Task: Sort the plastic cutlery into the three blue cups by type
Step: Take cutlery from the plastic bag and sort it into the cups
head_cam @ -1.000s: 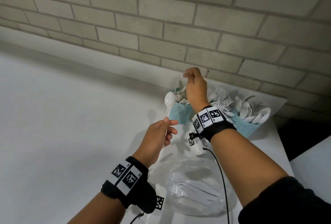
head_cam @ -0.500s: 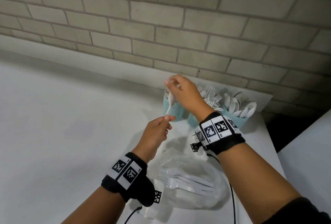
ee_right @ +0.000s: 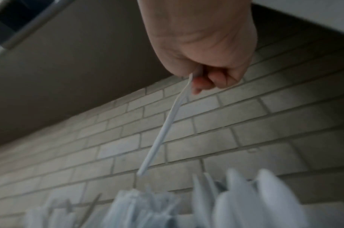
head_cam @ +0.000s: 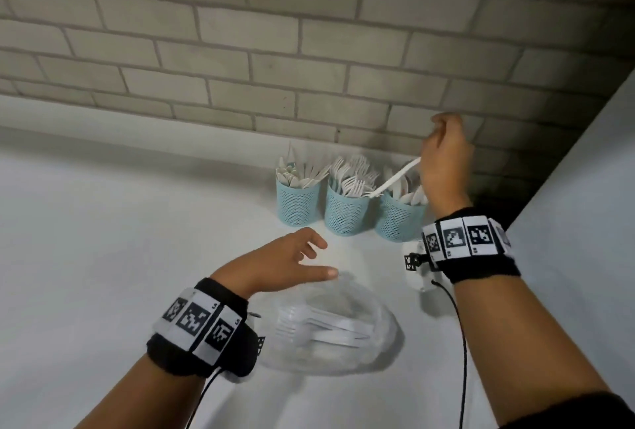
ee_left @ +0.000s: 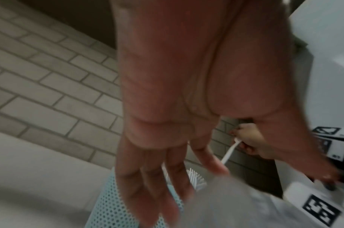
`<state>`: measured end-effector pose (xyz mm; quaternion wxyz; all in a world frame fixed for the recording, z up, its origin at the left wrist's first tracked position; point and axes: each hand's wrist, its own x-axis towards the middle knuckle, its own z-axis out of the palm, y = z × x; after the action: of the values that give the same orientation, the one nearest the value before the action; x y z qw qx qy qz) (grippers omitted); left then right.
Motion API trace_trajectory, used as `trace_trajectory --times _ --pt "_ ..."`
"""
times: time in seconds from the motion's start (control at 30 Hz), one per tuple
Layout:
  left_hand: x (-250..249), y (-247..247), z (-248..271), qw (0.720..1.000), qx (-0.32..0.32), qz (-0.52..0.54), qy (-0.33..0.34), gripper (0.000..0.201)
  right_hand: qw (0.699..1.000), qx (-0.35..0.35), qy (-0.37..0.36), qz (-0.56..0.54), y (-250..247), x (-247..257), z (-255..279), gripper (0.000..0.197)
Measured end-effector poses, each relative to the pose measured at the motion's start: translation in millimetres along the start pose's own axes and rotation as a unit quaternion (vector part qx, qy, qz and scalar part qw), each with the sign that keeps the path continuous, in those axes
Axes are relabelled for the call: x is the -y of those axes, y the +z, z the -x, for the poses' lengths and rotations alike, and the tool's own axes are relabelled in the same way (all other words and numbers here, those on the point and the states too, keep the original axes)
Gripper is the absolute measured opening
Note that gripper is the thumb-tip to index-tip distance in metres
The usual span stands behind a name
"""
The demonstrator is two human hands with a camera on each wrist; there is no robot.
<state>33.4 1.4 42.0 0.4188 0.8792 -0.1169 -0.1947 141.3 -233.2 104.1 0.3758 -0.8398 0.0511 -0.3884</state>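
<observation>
Head view: right hand (head_cam: 443, 164) pinches spoon (head_cam: 395, 179) by bowl end, handle aimed down for right cup (head_cam: 398, 219); left hand (head_cam: 285, 263) slack, fingers spread, holding nothing, beside clear bag (head_cam: 385, 336), likely for next piece.

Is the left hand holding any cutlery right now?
No, the left hand hovers open and empty above the table, while only the right hand pinches a white utensil.

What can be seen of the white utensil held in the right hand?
The utensil is thin white plastic with a long, slim handle. The right hand pinches its top end, which is mostly hidden, so its type is unclear. It hangs tilted, handle tip down, just over the forks, by the rim of the right cup. Nothing else plainly touches it.
</observation>
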Motion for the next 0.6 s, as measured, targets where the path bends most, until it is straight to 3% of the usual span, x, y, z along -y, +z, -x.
trace_trajectory --times 0.13,0.27,0.4,0.6 --pt "-1.2 -6.1 12.3 0.986 0.09 -0.14 0.01 0.03 0.994 -0.094 0.005 0.057 -20.3 -21.0 -6.0 0.028" --pt "1.3 -3.6 13.0 0.981 0.085 -0.175 0.026 0.012 0.988 -0.106 -0.042 0.1 -9.8 -40.9 -2.2 0.029" --pt "8.5 -3.4 10.7 0.987 0.062 -0.148 0.004 0.016 0.979 -0.032 -0.124 0.157 10.3 -57.2 8.4 0.025" --pt "13.5 -7.3 12.6 0.986 0.059 -0.156 -0.008 0.032 0.957 0.169 -0.085 0.222 32.3 -73.6 35.4 0.032"
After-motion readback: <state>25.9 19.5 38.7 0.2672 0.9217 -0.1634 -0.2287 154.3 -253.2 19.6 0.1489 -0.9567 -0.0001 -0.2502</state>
